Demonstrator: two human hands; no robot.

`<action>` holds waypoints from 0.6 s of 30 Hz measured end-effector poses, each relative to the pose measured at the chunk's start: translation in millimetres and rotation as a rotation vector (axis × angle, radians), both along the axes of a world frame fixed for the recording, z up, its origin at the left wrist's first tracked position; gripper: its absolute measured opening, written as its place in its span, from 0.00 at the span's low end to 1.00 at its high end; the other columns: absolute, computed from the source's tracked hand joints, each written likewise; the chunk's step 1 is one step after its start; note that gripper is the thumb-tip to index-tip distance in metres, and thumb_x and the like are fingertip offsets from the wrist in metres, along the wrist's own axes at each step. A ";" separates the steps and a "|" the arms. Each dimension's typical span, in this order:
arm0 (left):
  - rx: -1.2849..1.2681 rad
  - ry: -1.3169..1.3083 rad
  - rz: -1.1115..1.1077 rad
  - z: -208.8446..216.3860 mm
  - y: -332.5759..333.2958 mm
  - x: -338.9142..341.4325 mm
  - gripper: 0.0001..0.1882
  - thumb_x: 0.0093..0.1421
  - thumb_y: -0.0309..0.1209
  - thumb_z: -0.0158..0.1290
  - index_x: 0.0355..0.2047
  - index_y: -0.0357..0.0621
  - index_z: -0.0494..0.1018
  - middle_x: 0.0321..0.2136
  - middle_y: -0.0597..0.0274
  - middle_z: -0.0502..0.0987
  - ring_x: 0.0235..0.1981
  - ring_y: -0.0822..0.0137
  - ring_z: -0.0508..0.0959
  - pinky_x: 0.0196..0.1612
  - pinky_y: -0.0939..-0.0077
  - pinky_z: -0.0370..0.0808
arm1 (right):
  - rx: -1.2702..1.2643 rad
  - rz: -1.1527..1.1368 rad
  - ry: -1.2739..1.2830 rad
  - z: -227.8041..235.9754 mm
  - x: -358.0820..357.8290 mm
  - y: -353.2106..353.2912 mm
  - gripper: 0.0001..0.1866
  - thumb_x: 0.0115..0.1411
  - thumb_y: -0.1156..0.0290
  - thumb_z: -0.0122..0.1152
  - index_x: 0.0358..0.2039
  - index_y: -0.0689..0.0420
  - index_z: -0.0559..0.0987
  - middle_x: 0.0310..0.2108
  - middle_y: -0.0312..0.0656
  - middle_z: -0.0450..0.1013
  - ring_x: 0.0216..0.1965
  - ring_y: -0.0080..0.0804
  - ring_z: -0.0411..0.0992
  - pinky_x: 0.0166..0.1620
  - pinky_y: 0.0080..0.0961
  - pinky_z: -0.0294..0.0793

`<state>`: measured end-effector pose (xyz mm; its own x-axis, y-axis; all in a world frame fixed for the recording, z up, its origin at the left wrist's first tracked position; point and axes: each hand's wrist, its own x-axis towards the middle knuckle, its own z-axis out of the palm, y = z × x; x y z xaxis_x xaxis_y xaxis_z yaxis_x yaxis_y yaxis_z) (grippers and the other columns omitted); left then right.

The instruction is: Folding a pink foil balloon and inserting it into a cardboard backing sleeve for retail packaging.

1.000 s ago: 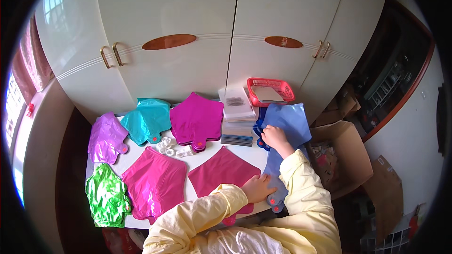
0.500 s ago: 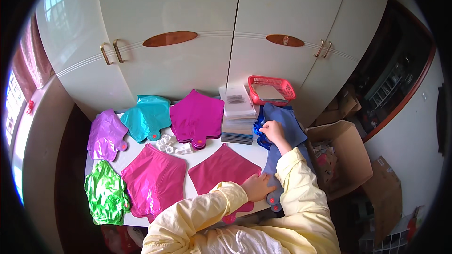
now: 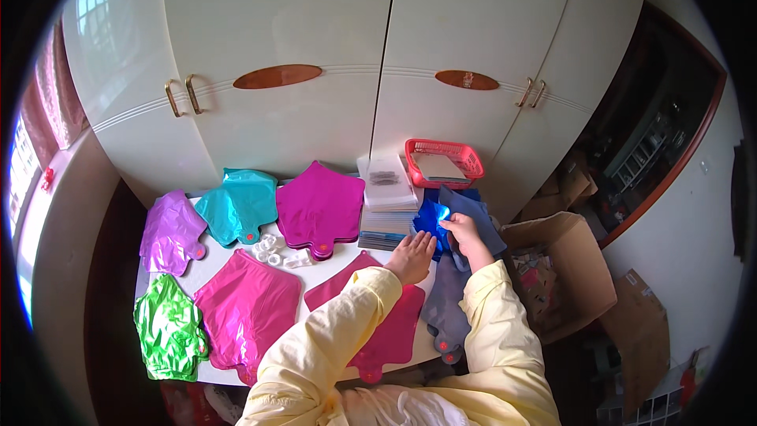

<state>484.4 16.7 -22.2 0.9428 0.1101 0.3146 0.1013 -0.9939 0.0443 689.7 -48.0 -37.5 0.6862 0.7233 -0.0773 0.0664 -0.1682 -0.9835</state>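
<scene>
My right hand pinches the right edge of a shiny, crinkled blue foil piece between thumb and fingers. Fingers stretched out, my left hand lies palm down with its fingertips at the foil's lower left edge. Beneath the foil and my right wrist lie dull blue, flat foil star shapes with rounded tabs. Left of the foil stands a stack of cards, topped by clear-wrapped white sheets. A dark pink foil star lies under my left forearm, which partly covers it.
Purple, teal, magenta, pink and green foil shapes cover the table's left and middle. White rolled pieces lie among them. A red basket stands behind; an open cardboard box is at right.
My left hand has moved up from the dark pink star to the blue foil. The blue foil, bunched before, is now spread wider and pulled by my right hand. The view has shifted slightly.
</scene>
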 end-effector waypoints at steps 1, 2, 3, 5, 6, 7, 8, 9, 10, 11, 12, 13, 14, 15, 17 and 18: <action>-0.017 -0.058 0.018 -9.6 3.7 5.3 0.34 0.52 0.36 0.55 0.58 0.34 0.61 0.57 0.46 0.66 0.60 0.54 0.66 0.61 0.62 0.62 | 0.016 0.005 0.049 1.5 -0.1 0.5 0.08 0.55 0.72 0.66 0.22 0.54 0.74 0.19 0.32 0.70 0.19 0.19 0.67 0.24 0.21 0.65; -0.034 -0.116 0.037 -18.3 7.7 11.6 0.33 0.53 0.34 0.54 0.58 0.34 0.61 0.56 0.47 0.68 0.59 0.54 0.67 0.60 0.62 0.62 | 0.004 0.014 0.078 3.7 -0.2 2.4 0.08 0.55 0.72 0.65 0.23 0.55 0.75 0.20 0.32 0.71 0.20 0.20 0.68 0.25 0.21 0.66; -0.057 -0.168 0.046 -15.5 5.9 13.8 0.32 0.53 0.32 0.52 0.58 0.34 0.61 0.54 0.47 0.70 0.58 0.54 0.68 0.60 0.62 0.63 | -0.014 0.011 0.113 6.3 -0.9 -0.8 0.07 0.55 0.72 0.65 0.24 0.55 0.75 0.21 0.32 0.72 0.22 0.20 0.69 0.26 0.21 0.68; -0.107 -0.007 0.018 -9.0 7.9 14.4 0.29 0.52 0.30 0.50 0.56 0.36 0.64 0.49 0.50 0.72 0.54 0.55 0.71 0.59 0.62 0.64 | 0.029 0.006 0.190 5.6 2.3 -3.1 0.05 0.55 0.73 0.65 0.26 0.56 0.76 0.23 0.33 0.73 0.24 0.21 0.71 0.29 0.22 0.69; -0.131 0.074 0.004 -3.6 7.4 12.7 0.27 0.52 0.29 0.49 0.55 0.36 0.66 0.46 0.51 0.74 0.53 0.55 0.72 0.58 0.62 0.64 | 0.090 0.001 0.231 2.4 6.5 -4.3 0.05 0.54 0.73 0.65 0.27 0.56 0.76 0.25 0.34 0.74 0.25 0.22 0.71 0.30 0.22 0.70; -0.112 0.069 -0.025 -4.3 6.0 12.3 0.25 0.52 0.29 0.49 0.53 0.37 0.68 0.44 0.53 0.74 0.51 0.56 0.73 0.57 0.63 0.65 | 0.151 -0.003 0.273 -0.2 11.4 -7.1 0.04 0.54 0.73 0.64 0.29 0.57 0.77 0.26 0.35 0.75 0.26 0.23 0.72 0.31 0.23 0.71; -0.094 0.064 -0.054 -4.5 4.2 11.5 0.23 0.52 0.29 0.49 0.50 0.38 0.69 0.42 0.54 0.74 0.50 0.56 0.73 0.57 0.63 0.65 | 0.164 -0.031 0.298 -0.7 18.9 -14.3 0.06 0.53 0.75 0.64 0.32 0.58 0.78 0.29 0.36 0.76 0.29 0.25 0.74 0.35 0.24 0.73; -0.073 0.059 -0.078 -5.1 4.4 9.5 0.21 0.52 0.29 0.49 0.48 0.39 0.71 0.40 0.55 0.74 0.49 0.57 0.74 0.56 0.64 0.65 | 0.197 -0.038 0.330 -0.3 26.5 -19.8 0.05 0.54 0.75 0.64 0.30 0.57 0.76 0.29 0.36 0.76 0.29 0.25 0.74 0.35 0.25 0.74; -0.063 0.059 -0.066 -9.7 6.5 8.4 0.19 0.53 0.29 0.48 0.46 0.39 0.72 0.40 0.55 0.74 0.49 0.57 0.73 0.57 0.64 0.65 | 0.228 -0.038 0.365 3.2 29.2 -21.3 0.05 0.55 0.75 0.64 0.29 0.55 0.75 0.29 0.35 0.75 0.29 0.26 0.74 0.35 0.26 0.75; -0.054 0.059 -0.054 -14.0 8.0 9.1 0.18 0.53 0.29 0.48 0.44 0.39 0.73 0.40 0.56 0.74 0.50 0.58 0.73 0.57 0.64 0.65 | 0.235 -0.063 0.366 6.7 32.2 -26.6 0.06 0.54 0.76 0.64 0.31 0.56 0.76 0.29 0.35 0.75 0.29 0.27 0.74 0.36 0.26 0.75; -0.046 0.048 -0.059 -17.0 5.3 14.7 0.16 0.54 0.29 0.47 0.42 0.40 0.74 0.39 0.57 0.74 0.50 0.58 0.73 0.57 0.64 0.65 | 0.211 -0.097 0.323 4.7 49.8 -39.2 0.07 0.53 0.76 0.64 0.33 0.56 0.76 0.30 0.36 0.75 0.32 0.27 0.74 0.40 0.27 0.74; 0.006 0.016 -0.054 -22.6 8.3 15.3 0.16 0.54 0.29 0.47 0.43 0.40 0.74 0.41 0.56 0.74 0.52 0.59 0.72 0.58 0.63 0.64 | 0.218 -0.139 0.322 11.3 53.0 -44.5 0.07 0.53 0.76 0.65 0.33 0.56 0.76 0.31 0.35 0.75 0.34 0.27 0.74 0.42 0.27 0.73; 0.058 -0.016 -0.049 -28.3 11.4 15.5 0.16 0.55 0.29 0.47 0.43 0.40 0.74 0.43 0.56 0.74 0.53 0.59 0.71 0.59 0.62 0.63 | 0.225 -0.181 0.321 17.2 55.4 -49.9 0.08 0.53 0.76 0.65 0.34 0.55 0.76 0.33 0.34 0.75 0.36 0.27 0.73 0.44 0.26 0.72; 0.108 -0.049 -0.048 -35.3 14.0 16.3 0.16 0.56 0.30 0.46 0.43 0.40 0.74 0.45 0.56 0.74 0.55 0.59 0.70 0.59 0.61 0.63 | 0.217 -0.257 0.338 25.4 54.1 -54.8 0.09 0.53 0.76 0.65 0.35 0.56 0.77 0.33 0.35 0.75 0.37 0.29 0.73 0.44 0.28 0.72; 0.128 -0.108 -0.071 -45.8 11.9 23.3 0.17 0.57 0.30 0.45 0.45 0.39 0.74 0.50 0.55 0.73 0.57 0.59 0.68 0.61 0.60 0.61 | 0.261 -0.284 0.357 24.3 82.5 -78.0 0.14 0.52 0.75 0.65 0.41 0.58 0.76 0.40 0.39 0.75 0.42 0.31 0.72 0.47 0.31 0.71; 0.118 -0.079 -0.070 -41.5 9.9 22.3 0.18 0.57 0.31 0.45 0.46 0.39 0.74 0.52 0.54 0.72 0.59 0.59 0.67 0.61 0.59 0.61 | 0.230 -0.382 0.367 29.1 85.1 -82.5 0.20 0.52 0.75 0.66 0.46 0.58 0.73 0.47 0.41 0.72 0.49 0.33 0.69 0.51 0.32 0.69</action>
<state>506.6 26.6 -63.7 0.9187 0.0031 0.3949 0.0326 -0.9971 -0.0681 774.8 -130.5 -8.4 0.8600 0.4555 -0.2300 -0.3096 0.1075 -0.9448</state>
